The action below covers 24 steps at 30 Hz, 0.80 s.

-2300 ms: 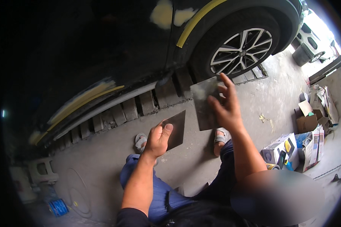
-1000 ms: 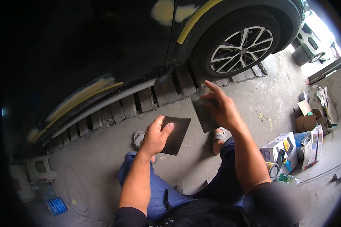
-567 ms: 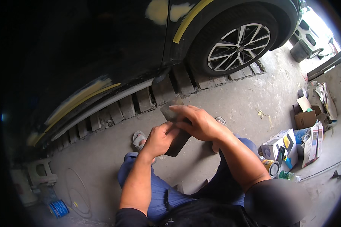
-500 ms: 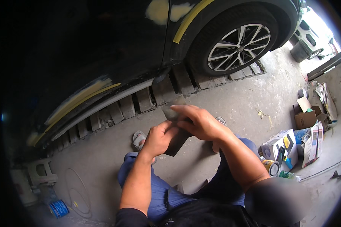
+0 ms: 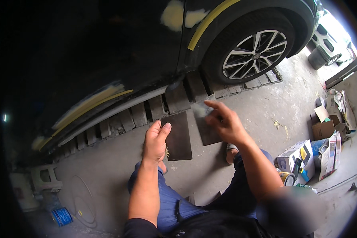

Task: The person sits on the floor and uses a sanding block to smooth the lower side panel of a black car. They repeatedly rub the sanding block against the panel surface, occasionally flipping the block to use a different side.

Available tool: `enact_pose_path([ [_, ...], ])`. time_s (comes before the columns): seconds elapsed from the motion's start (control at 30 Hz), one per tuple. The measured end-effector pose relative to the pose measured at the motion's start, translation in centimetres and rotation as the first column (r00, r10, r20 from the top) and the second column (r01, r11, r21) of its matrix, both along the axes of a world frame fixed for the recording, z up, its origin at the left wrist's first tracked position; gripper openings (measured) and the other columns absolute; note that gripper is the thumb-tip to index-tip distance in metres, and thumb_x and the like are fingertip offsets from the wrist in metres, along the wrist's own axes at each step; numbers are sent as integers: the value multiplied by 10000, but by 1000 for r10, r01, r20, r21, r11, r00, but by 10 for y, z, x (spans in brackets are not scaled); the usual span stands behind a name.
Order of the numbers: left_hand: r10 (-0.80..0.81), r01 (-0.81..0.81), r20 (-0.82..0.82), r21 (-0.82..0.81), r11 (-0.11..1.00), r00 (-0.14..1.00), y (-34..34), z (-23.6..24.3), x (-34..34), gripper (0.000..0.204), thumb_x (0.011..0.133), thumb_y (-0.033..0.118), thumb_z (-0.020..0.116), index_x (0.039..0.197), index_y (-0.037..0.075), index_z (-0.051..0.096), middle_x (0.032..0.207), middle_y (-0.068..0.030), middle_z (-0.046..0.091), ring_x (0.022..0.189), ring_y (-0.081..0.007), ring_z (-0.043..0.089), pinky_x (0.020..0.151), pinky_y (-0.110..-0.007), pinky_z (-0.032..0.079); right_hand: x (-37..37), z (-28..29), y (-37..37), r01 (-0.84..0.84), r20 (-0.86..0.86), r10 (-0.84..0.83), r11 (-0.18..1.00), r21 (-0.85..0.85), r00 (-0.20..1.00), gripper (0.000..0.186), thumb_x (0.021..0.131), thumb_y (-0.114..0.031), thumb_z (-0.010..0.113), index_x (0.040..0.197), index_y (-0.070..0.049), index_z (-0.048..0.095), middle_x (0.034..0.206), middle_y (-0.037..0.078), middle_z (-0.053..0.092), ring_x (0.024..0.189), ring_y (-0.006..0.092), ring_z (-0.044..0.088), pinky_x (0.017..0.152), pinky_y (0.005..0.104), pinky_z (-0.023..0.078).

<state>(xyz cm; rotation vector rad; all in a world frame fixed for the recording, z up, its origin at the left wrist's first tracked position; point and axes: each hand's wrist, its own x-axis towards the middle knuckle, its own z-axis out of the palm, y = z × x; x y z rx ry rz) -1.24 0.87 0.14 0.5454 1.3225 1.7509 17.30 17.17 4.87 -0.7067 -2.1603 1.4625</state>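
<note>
My left hand [image 5: 155, 143] grips the left edge of a dark rectangular sheet of sandpaper [image 5: 180, 137], thumb on top. To its right, my right hand [image 5: 229, 123] holds a second dark sheet of sandpaper [image 5: 211, 134], which has a pale, dusty upper part. The two sheets are apart, with a strip of floor showing between them. Both hang above the floor between my knees and a black car [image 5: 119, 47]. On the car's side are beige filler patches [image 5: 172, 16] and strips of yellow tape [image 5: 210, 23].
The car's wheel [image 5: 254, 56] stands ahead to the right, beside a slatted floor strip [image 5: 139, 116]. On the right are a white box [image 5: 292, 159], a cardboard box [image 5: 322, 129] and a can [image 5: 287, 177]. A blue container [image 5: 61, 217] and a thin hose [image 5: 92, 198] lie at lower left.
My hands were close together over the dark sandpaper; now they have moved apart, each with its own sheet. The view has shifted slightly.
</note>
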Motion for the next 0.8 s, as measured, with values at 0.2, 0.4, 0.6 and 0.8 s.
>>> enact_pose_path([
  [0.2,-60,60,-15,-31,998,998,1,6,13,172,970,200,600,871,70,546,780,58,549,702,-4,437,631,-178,384,-12,1,-18,-147,18,150,984,-99,989,633,854,-84,708,1408,-60,405,832,22,623,783,86,552,672,233,437],
  [0.4,-189,187,-19,-83,979,982,1,17,15,162,976,200,587,942,43,571,831,27,605,728,-14,501,649,-181,413,-12,-3,-12,-108,-22,105,970,-216,994,656,861,-38,692,1429,-45,363,836,27,610,803,88,564,759,227,455],
  [0.6,-219,207,-101,-116,972,971,0,13,13,190,983,215,576,848,83,546,744,92,475,661,6,361,576,-177,307,-8,-14,6,83,-135,-124,957,-280,983,535,896,-81,647,1385,-66,432,893,50,637,847,115,590,796,258,464],
  [0.8,-85,85,27,-19,996,996,-2,-1,4,186,982,196,578,829,105,523,738,108,410,681,-1,313,598,-182,277,-5,-9,-2,-10,-50,4,993,-121,999,521,927,-77,623,1398,-21,405,831,7,590,799,79,548,766,219,446],
])
